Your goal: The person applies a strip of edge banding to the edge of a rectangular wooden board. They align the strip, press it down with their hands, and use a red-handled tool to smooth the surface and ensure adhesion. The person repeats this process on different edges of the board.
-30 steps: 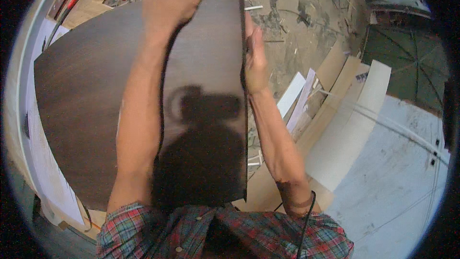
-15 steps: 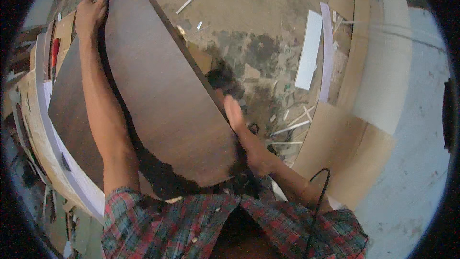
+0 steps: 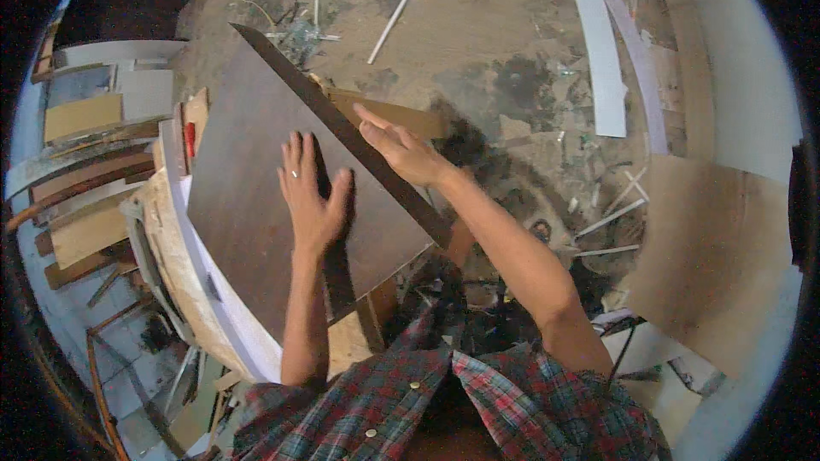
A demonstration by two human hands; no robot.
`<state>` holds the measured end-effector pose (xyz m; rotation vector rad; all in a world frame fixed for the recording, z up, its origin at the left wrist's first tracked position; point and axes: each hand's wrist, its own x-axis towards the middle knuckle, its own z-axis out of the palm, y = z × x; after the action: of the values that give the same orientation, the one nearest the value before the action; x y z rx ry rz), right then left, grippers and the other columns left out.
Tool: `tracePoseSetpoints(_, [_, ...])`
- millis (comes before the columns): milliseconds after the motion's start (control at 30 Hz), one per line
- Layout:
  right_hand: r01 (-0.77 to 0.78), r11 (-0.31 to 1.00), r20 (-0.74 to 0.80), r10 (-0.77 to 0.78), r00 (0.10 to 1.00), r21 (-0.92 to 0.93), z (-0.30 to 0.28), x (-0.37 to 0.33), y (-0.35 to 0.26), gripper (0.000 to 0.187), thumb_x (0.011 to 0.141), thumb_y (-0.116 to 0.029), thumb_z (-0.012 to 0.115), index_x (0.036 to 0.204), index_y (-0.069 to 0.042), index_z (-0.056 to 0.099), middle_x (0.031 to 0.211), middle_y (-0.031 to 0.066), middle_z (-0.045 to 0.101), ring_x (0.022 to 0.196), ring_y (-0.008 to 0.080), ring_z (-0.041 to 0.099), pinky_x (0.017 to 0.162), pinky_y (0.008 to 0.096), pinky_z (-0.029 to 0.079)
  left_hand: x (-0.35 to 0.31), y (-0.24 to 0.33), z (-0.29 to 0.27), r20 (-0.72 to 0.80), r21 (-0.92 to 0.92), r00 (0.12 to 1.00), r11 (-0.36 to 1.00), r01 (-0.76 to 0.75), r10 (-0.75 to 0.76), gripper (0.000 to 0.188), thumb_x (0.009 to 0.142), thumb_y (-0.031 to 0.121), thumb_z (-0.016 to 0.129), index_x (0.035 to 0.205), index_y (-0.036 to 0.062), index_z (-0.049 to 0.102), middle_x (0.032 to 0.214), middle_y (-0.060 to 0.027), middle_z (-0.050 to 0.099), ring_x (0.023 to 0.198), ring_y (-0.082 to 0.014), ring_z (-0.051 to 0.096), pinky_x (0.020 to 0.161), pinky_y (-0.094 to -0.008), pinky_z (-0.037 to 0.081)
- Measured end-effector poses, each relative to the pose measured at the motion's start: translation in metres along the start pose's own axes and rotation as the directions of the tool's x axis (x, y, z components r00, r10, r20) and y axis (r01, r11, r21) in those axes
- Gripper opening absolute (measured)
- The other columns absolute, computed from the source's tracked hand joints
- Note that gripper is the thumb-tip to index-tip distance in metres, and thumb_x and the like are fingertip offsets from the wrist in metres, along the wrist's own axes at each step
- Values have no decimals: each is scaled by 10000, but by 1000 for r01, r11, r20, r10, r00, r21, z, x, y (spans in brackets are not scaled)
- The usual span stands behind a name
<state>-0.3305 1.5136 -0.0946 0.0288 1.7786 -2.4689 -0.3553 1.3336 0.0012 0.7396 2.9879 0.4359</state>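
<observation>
A large dark brown wood-grain panel [image 3: 248,145] lies slantwise in front of me, with a darker edge [image 3: 410,205] along its right side. My left hand [image 3: 312,196] rests on the panel's face, palm down, fingers and thumb spread, a ring on one finger. At the right edge is my right hand [image 3: 403,152], its fingers stretched out and turned along that edge. It looks to touch the edge, though its palm is hidden. Neither hand grips anything.
Beneath the panel runs a pale support with a white strip [image 3: 235,316]. A red-handled tool [image 3: 190,138] stands beside its left corner. Board offcuts [image 3: 90,235] pile at far left. White strips [image 3: 600,68], a thin white rod [image 3: 399,13] and a brown sheet [image 3: 709,265] lie rightward.
My left hand has left the panel's far left edge and now lies flat on its face. The panel's upper part has come down nearer. My right hand has moved up along the right edge.
</observation>
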Motion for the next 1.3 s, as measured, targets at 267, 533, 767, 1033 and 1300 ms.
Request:
tracePoseSetpoints(267, [-304,839,137,272,953,451,14,-19,20,509,933,-464,593,1210,-36,601,1009,8,623,889,114,557,781,271,446,-111,52,-18,290,7,950,992,-126,118,944,761,461,740,1505,53,326,1601,-219,180,1482,-425,143,1169,-581,108])
tracePoseSetpoints(533, [-389,796,259,297,919,464,-21,-6,-7,601,944,-405,612,1358,16,502,1197,77,609,1056,119,568,886,253,458,-89,63,-6,250,63,965,993,-97,78,942,720,439,777,1501,112,363,1592,-218,209,1475,-417,177,1157,-584,147])
tracePoseSetpoints(767, [-282,955,44,279,959,96,-35,2,4,702,997,-376,505,1523,15,253,1568,190,288,1448,243,277,1170,337,205,-42,33,-29,375,-55,920,993,-100,113,972,713,581,738,1464,57,408,1551,-228,304,1453,-416,242,1151,-615,113])
tracePoseSetpoints(1033, [-100,975,132,128,983,-201,-32,-16,-43,645,969,-272,501,1502,29,297,1577,202,274,1475,292,236,1186,367,169,165,-217,-37,-222,-73,962,986,148,-160,541,964,354,562,1335,-38,523,1364,-250,523,1259,-349,519,1067,-408,376])
tracePoseSetpoints(1300, [-204,972,68,213,975,-118,-24,-23,-47,742,952,-501,497,1484,-3,358,1556,241,296,1468,361,241,1190,491,93,244,-210,-34,-67,-20,818,820,571,-571,732,898,675,474,1007,-5,725,873,-235,702,916,-340,688,837,-411,486])
